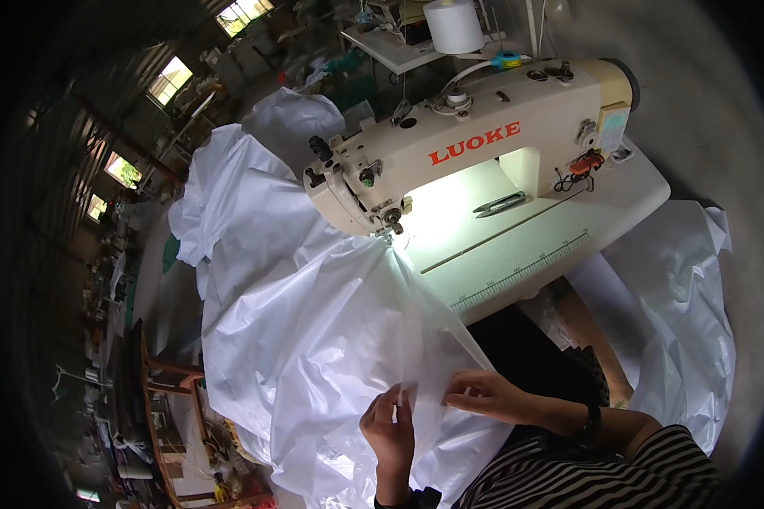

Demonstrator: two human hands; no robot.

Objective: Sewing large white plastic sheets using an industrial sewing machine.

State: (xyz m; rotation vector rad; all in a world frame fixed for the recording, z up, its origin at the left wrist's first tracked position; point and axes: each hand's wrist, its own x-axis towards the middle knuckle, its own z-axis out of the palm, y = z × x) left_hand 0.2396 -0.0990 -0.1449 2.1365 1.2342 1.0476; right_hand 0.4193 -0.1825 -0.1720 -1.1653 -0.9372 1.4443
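Your left hand pinches the glossy white sheet between thumb and fingers, while your right hand curls over it just beside (whether those fingertips grip it, I cannot tell). The sheet runs up to the sewing machine's needle and lies rumpled toward your left.
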